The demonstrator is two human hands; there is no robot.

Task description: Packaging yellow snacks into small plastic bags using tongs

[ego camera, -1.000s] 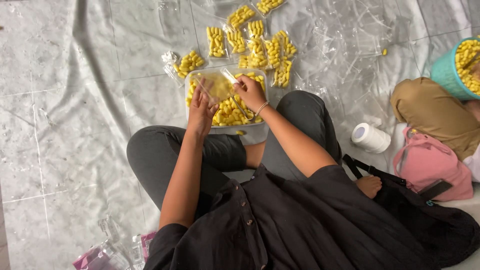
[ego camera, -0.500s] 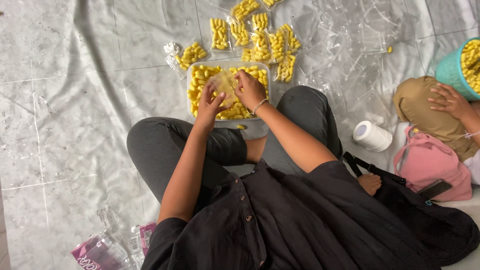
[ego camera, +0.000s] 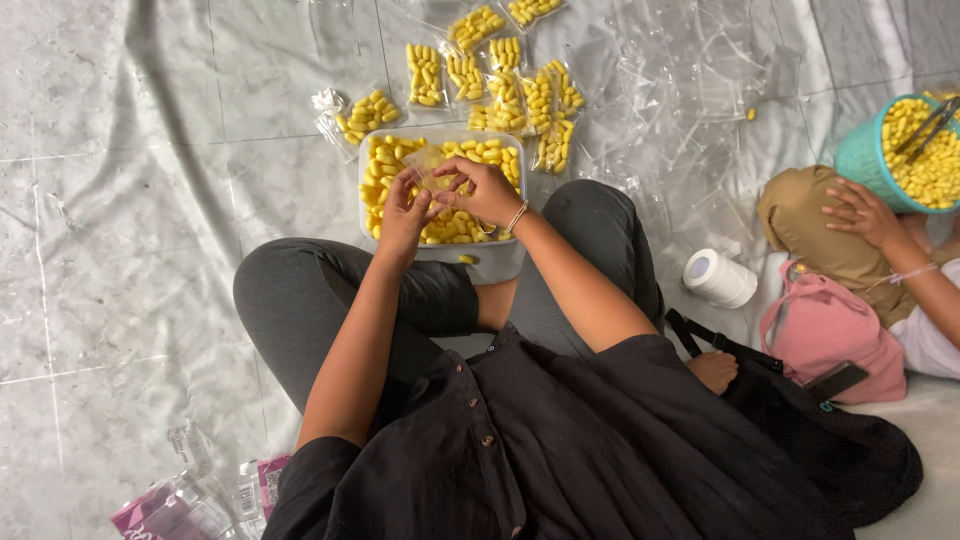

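Sat on a floor [ego camera: 120, 200] under a big clear sheet. Kept a tub [ego camera: 490, 262] full of yellow pieces right under both hands. Had filled little bags [ego camera: 510, 90] lying just past the hands. Pinched a small clear bag [ego camera: 428, 168] with the left hand [ego camera: 402, 208] and right hand [ego camera: 484, 190], above the tub.

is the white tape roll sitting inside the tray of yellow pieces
No, the white tape roll lies on the floor sheet to the right of the person's knee, apart from the clear tray.
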